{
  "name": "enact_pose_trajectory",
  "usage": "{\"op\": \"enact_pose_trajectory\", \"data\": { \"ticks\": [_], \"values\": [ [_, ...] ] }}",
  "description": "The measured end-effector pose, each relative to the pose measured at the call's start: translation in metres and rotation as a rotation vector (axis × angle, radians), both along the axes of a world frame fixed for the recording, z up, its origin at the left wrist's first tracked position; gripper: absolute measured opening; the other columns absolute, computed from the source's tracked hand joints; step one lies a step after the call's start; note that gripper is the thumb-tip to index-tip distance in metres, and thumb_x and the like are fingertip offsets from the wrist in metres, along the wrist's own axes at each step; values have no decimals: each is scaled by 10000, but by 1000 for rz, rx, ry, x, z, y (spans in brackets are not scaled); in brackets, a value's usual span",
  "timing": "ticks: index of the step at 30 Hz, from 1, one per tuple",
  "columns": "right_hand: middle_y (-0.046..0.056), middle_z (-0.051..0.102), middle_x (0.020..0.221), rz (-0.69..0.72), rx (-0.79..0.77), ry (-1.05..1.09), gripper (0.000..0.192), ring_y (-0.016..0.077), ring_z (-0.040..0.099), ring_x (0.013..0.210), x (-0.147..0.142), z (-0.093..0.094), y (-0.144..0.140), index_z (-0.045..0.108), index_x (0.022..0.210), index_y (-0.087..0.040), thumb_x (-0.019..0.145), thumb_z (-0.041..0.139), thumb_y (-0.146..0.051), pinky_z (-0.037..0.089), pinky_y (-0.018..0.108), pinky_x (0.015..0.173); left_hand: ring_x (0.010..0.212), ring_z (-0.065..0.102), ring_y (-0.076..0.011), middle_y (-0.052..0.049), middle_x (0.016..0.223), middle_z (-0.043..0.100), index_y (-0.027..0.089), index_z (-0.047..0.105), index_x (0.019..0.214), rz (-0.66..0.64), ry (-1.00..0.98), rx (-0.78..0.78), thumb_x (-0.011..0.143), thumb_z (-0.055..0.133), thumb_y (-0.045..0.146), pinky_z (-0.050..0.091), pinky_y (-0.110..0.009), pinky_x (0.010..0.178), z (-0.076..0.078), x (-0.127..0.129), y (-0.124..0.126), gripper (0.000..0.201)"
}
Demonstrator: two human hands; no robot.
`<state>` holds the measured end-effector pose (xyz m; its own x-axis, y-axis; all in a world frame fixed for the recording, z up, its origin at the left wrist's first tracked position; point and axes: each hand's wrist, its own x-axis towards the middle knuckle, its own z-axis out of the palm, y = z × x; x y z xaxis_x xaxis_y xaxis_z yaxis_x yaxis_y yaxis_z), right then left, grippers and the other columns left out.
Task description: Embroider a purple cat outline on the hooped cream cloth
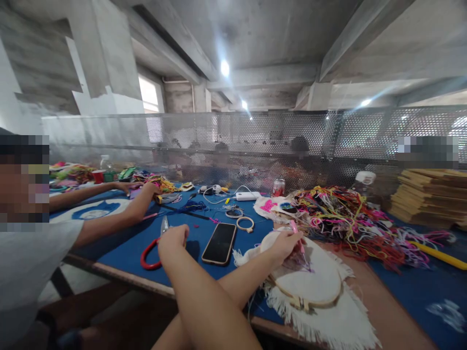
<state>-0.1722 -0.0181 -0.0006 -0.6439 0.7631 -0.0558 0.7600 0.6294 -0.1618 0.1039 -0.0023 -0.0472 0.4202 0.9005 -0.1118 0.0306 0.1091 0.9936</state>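
Observation:
My forearms cross. My left hand [286, 247], reaching to the right side, is closed around a pink punch needle [295, 229] whose thin tip points down at white cloth [310, 287]. Purple lines of thread or marking show near the tip. A wooden embroidery hoop [304, 302] stretches the cloth, which has frayed edges and lies at the table's front. Crossed over to the left, my right hand [174, 239] has curled fingers over red-handled scissors [149, 257]. Their blades stick out beyond the hand; the hand hides their middle. A dark-screened phone [219, 244] lies between my hands.
A tangled yarn heap [335, 214] lies beyond the hoop. A small hoop [245, 224], a white power strip [248, 196] and a can [278, 187] are on the blue table. A co-worker [32, 257] reaches across at left. A perforated metal screen [233, 160] stands behind.

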Motion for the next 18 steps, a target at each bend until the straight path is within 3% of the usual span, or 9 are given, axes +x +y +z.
{"op": "enact_pose_trajectory", "data": {
  "ticks": [3, 8, 14, 18],
  "values": [
    [155, 675, 612, -139, -94, -60, 195, 257, 653, 553, 7, -1, 2, 657, 752, -14, 787, 473, -70, 455, 406, 534, 292, 308, -35, 36, 458, 497, 136, 589, 654, -35, -23, 17, 837, 442, 383, 186, -188, 313, 1, 0, 0, 341],
    [146, 705, 842, -174, -161, 59, 253, 225, 674, 700, 3, -2, -2, 645, 937, -73, 785, 447, -35, 481, 303, 491, 311, 324, -48, 37, 461, 492, 153, 589, 651, -14, 12, 16, 827, 445, 380, 193, -190, 327, 2, -1, -3, 322],
    [182, 637, 1101, -274, -236, 257, 302, 245, 620, 993, 22, 2, 9, 591, 1087, -80, 826, 442, -107, 522, 312, 635, 345, 304, -58, 34, 475, 498, 173, 593, 638, 40, 37, 64, 831, 445, 373, 197, -200, 364, 8, -2, -9, 315],
    [202, 624, 1107, -339, -240, 398, 378, 268, 608, 1013, 44, 19, 10, 549, 1118, -51, 882, 405, -309, 522, 336, 678, 377, 313, -71, 28, 468, 472, 166, 584, 631, 110, 9, 81, 839, 442, 353, 202, -215, 382, 15, -3, -14, 314]
  ]
}}
